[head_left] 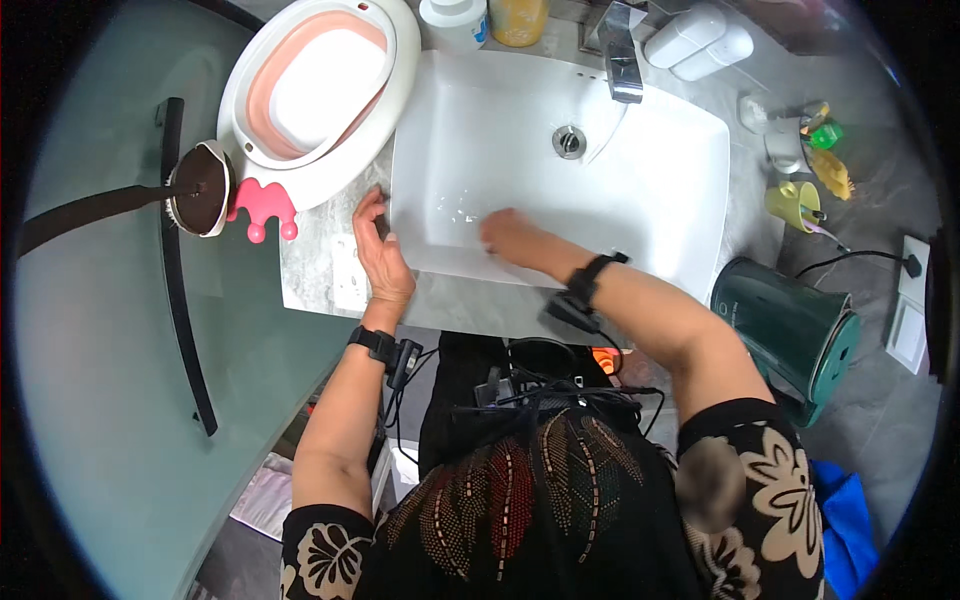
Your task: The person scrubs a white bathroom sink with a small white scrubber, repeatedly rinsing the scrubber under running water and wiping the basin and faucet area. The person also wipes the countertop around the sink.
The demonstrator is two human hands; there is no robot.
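Observation:
My right hand (515, 238) is over the near part of a white sink (640, 200). Its fingers are smeared by motion, so I cannot make out whether it holds anything. Small white specks (458, 213) lie on the basin surface just left of it. My left hand (383, 252) rests at the sink's left rim and the grey marble-look counter (300, 270), fingers apart and slightly bent, with nothing visible in it. Behind both hands, a chrome faucet (622, 70) reaches over the basin near the round metal drain (569, 142).
A white and pink folding basin (262, 95) stands at the left on the counter. White bottles (700, 42) and a white jar (455, 22) line the back. To the right are a yellow cup (790, 205) and a dark green bin-like container (785, 320). A glass door (110, 330) borders the left.

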